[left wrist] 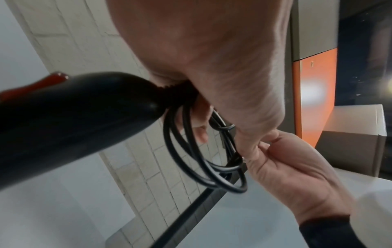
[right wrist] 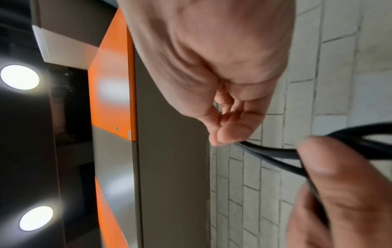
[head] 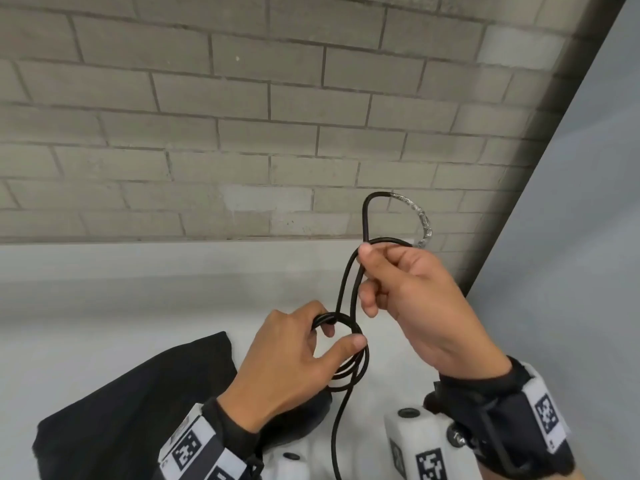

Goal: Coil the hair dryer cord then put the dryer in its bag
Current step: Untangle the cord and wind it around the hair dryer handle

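Your left hand [head: 291, 355] holds a small bundle of loops of the black cord [head: 349, 355], with the thumb pressed on the outside of the loops and the fingers curled through them. In the left wrist view the same hand grips the loops where the cord leaves the black handle of the dryer [left wrist: 70, 120], so the dryer hangs just under your left palm; a red part shows at its far end. Your right hand [head: 412, 292] is raised above and to the right of the left one, pinching two strands of the cord between thumb and forefinger. Above that pinch the cord rises into a loose loop, and part of this loop is wrapped in silvery tape [head: 417, 218]. From the left-hand bundle a single strand drops toward you and out of sight. The black bag [head: 138, 403] lies on the white counter [head: 138, 289] just below and to the left of your left wrist. A gray brick wall [head: 242, 116] stands beyond both hands.
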{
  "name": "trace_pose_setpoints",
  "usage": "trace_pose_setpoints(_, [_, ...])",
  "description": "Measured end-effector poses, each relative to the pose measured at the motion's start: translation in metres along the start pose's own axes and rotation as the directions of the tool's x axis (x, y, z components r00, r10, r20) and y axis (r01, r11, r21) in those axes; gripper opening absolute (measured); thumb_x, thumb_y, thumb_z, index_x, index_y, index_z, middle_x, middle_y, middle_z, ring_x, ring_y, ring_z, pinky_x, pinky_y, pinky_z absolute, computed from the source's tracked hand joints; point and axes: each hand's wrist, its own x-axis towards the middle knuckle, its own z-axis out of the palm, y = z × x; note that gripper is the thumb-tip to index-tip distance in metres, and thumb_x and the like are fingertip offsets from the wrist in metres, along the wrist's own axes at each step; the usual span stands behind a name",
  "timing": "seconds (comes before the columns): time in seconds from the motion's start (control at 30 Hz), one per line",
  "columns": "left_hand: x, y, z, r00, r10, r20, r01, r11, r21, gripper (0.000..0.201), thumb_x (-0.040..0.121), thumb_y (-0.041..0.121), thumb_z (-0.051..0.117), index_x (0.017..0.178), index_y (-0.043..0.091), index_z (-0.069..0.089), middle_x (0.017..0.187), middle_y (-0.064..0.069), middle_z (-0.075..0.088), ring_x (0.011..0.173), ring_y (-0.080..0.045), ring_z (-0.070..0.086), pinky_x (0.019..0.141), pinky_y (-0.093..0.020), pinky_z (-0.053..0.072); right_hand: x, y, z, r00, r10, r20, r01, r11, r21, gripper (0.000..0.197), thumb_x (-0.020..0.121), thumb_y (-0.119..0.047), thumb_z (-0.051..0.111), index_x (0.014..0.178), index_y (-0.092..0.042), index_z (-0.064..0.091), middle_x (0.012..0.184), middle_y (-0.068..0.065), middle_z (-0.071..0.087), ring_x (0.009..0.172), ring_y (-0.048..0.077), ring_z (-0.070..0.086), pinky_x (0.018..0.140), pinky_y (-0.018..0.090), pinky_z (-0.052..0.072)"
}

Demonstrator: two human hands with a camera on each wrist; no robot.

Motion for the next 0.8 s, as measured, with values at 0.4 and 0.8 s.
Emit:
trace_pose_setpoints(0.4, [0.003, 0.005, -0.002, 0.978, -0.103, 0.183, 0.164, 0.917, -0.363, 0.011, 0.080, 0.027, 0.082, 0.076, 0.022, 0.073, 0.044, 0.010, 0.021, 0.047, -0.014, 0.014, 0.049, -0.028, 0.014, 0.019, 0.011, -0.004, 0.958, 0.277, 0.076, -0.285, 0.948, 0.145, 0.030, 0.102, -0.030, 0.047, 0.081, -0.008, 0.050, 0.055, 0.002, 0.047, 0.040, 0.015, 0.047, 0.036, 0.023, 0.040])
trace_pose_setpoints(0.8, [0.008, -0.002, -0.003, 0.974, -0.224, -0.040, 0.183, 0.876, -0.446, 0.006, 0.085, 0.024, 0.077, 0.083, 0.018, 0.078, 0.044, 0.010, 0.023, 0.045, -0.010, 0.016, 0.045, -0.021, 0.017, -0.015, 0.052, 0.008, 0.960, -0.278, 0.014, 0.229, 0.759, -0.609, 0.011, 0.080, -0.027, 0.078, 0.090, -0.025, 0.074, 0.081, -0.010, 0.066, 0.069, 0.008, 0.060, 0.065, 0.016, 0.049])
